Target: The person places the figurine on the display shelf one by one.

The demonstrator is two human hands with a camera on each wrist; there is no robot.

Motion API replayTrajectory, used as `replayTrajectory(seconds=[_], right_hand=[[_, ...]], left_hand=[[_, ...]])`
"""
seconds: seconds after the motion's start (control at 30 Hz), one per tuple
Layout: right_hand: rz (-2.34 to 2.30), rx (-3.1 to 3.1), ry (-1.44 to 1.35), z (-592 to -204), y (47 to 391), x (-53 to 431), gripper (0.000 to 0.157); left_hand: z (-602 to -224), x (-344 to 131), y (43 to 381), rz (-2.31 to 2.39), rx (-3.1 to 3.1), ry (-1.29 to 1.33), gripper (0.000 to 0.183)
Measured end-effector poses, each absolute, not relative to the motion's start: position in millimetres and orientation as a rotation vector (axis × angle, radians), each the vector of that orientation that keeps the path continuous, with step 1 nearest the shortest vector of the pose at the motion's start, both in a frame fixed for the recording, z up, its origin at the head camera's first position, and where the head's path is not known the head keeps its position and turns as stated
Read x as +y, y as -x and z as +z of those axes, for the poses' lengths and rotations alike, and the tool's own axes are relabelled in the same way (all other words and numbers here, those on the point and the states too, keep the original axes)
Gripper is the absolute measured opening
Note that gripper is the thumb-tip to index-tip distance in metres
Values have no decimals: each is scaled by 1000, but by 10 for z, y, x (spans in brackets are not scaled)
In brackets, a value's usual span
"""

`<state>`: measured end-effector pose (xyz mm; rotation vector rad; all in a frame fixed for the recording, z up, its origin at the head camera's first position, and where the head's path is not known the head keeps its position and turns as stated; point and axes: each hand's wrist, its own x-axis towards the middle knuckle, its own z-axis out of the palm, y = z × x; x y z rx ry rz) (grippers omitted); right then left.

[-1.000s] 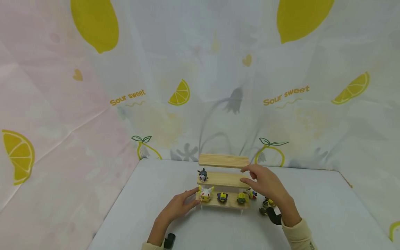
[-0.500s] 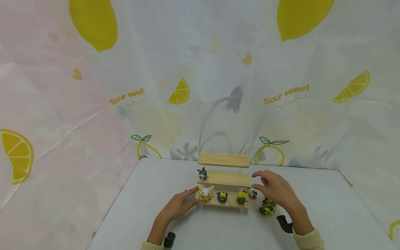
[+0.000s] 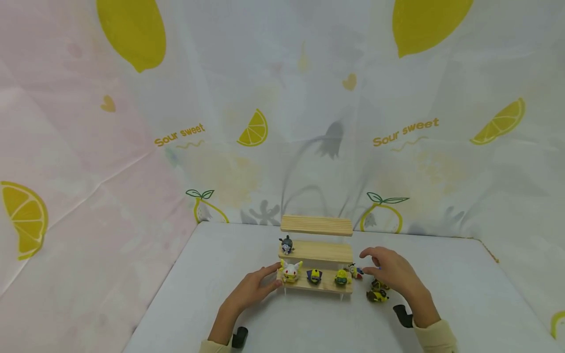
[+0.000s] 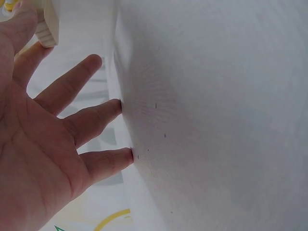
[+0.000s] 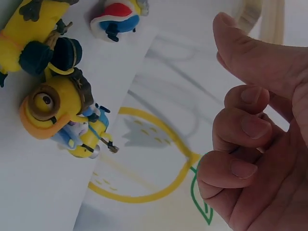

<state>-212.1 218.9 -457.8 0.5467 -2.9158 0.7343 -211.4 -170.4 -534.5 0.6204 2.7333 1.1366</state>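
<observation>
A three-tier wooden display stand [image 3: 324,251] carries small toy figures. On its bottom tier sit a white-and-yellow eared figure [image 3: 290,272], a minion figure with a purple cape [image 3: 314,276] and a yellow-green figure [image 3: 342,278]. One dark-haired figure [image 3: 286,245] stands at the middle tier's left end. My left hand [image 3: 249,290] touches the bottom tier's left end, fingers spread and fairly straight. In the left wrist view, its thumb and index finger lie by the board's end [image 4: 47,30]. My right hand [image 3: 394,271] hovers right of the stand, fingers loosely bent, holding nothing.
Right of the stand, a red-and-blue figure [image 3: 355,271] and minion figures [image 3: 377,295] lie on the white table [image 3: 309,323]. The right wrist view shows a one-eyed minion figure [image 5: 53,103] close up. A lemon-print cloth [image 3: 309,171] hangs behind the table.
My right hand has moved right and down, from beside the middle tier's right end to over the loose figures. The left hand stays at the stand.
</observation>
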Motion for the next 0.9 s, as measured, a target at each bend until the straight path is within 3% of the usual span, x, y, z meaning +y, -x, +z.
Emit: replayTrajectory(seconds=[0.9], right_hand=[[569, -3254, -469, -4841, 2581, 1893, 27]], left_hand=[[-5335, -1700, 2114, 1142, 2714, -582, 60]])
